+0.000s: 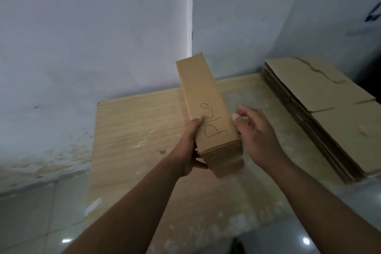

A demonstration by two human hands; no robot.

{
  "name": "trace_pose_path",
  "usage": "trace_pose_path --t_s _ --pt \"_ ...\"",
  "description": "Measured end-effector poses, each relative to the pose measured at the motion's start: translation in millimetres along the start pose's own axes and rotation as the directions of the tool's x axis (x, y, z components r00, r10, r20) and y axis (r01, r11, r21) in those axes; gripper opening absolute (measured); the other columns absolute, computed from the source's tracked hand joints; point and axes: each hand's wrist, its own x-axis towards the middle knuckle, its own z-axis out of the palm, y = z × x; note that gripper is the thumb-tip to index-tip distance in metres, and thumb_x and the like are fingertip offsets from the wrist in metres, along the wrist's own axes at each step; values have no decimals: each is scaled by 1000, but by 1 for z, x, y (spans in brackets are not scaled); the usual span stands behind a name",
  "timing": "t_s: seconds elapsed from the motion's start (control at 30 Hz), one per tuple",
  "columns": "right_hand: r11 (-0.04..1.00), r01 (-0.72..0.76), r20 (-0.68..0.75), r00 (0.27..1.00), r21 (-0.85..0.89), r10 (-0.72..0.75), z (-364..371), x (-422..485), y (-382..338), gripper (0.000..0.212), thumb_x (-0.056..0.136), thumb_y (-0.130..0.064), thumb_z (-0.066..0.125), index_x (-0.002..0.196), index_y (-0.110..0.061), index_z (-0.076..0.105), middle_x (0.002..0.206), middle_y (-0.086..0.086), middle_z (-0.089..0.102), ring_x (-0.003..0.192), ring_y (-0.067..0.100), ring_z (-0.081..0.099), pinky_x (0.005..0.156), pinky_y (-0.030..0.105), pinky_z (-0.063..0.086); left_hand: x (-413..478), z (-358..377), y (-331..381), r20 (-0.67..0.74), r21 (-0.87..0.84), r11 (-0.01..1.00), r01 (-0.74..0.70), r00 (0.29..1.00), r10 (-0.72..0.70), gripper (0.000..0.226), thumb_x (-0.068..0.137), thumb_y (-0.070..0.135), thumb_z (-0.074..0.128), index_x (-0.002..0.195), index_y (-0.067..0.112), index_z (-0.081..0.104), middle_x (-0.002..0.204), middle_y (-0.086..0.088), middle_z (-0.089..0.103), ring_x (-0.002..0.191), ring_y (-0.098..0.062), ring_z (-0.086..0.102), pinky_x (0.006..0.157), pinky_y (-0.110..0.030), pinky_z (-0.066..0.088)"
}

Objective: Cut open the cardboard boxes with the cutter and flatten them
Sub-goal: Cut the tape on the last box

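Head view, item one: long cardboard box (pixel 206 109), held in the air at frame centre. It is closed at its near end, has marker handwriting on its top face, and its far end points toward 12 o'clock. Item two: left hand (pixel 190 146), at 8 o'clock of the box, grasping the near end with its thumb on top and its fingers underneath. Item three: right hand (pixel 255 136), at 4 o'clock of the box, released. Its fingers are fairly straight along the right face and its thumb sits at the top edge. Item four: stack of flattened cardboard (pixel 329 113), at 3 o'clock, which I take as finished work. The box in hand is uncut by my reading, so slitting and flattening remain for it. I see no cutter. Surface: pale wooden board (pixel 134 130), scuffed, with white flecks. Room: stained grey-white wall (pixel 82 37) from 9 to 12 o'clock, glossy floor tiles (pixel 31 212) at 7 o'clock.
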Motion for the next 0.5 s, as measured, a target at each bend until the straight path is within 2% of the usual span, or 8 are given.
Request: trace_pose_path --t_s 0.07,0.1,0.2,0.27,0.37,0.43,0.5 --pt "999 -6 76 997 54 2 -6 13 11 25 99 -37 55 115 -25 70 116 -8 59 110 8 59 100 35 47 4 5 -6 -50 -152 988 -26 999 19 64 93 71 45 127 22 69 116 -11 76 112 -37 69 97 -63 54" --pt "998 25 140 990 58 -33 -9 19 17 23 99 -36 56 113 -26 71 114 -9 59 110 6 59 102 33 46 6 10 -11 -83 -220 975 -37 996 19 63 96 66 44 129 17 68 115 -12 76 112 -36 69 98 -60 53" --pt "988 155 299 944 -20 -142 -12 24 46 31 97 -41 56 123 -33 70 120 -10 55 116 1 54 108 27 40 10 24 -30 -196 -362 931 -44 980 -30 63 98 58 45 136 10 62 110 -11 75 104 -31 69 89 -44 56" --pt "972 210 413 899 -107 -148 -10 24 66 34 98 -43 53 129 -39 66 133 -8 49 127 6 47 113 33 37 11 30 -44 -351 -294 955 -25 933 -84 69 96 67 46 134 11 60 111 -9 69 98 -28 68 79 -39 56" --pt "919 293 492 861 -263 -133 1 17 87 40 100 -41 52 139 -36 58 152 -3 39 140 14 36 117 41 34 11 34 -57 -510 -133 991 -13 858 -58 86 77 88 55 128 19 60 120 -7 68 105 -30 69 80 -44 61" --pt "903 332 485 858 -272 -169 10 13 93 39 100 -35 53 137 -25 62 151 0 44 139 15 39 116 40 35 10 33 -61 -541 -42 999 -9 841 -16 91 65 88 66 125 20 63 116 -3 71 103 -27 71 81 -47 62" --pt "921 310 428 884 -236 -188 12 16 96 34 97 -31 54 123 -17 70 137 2 57 128 16 51 110 38 41 14 28 -66 -551 -19 1000 -7 835 -4 75 74 76 71 124 21 62 115 -2 72 103 -26 71 89 -51 60"
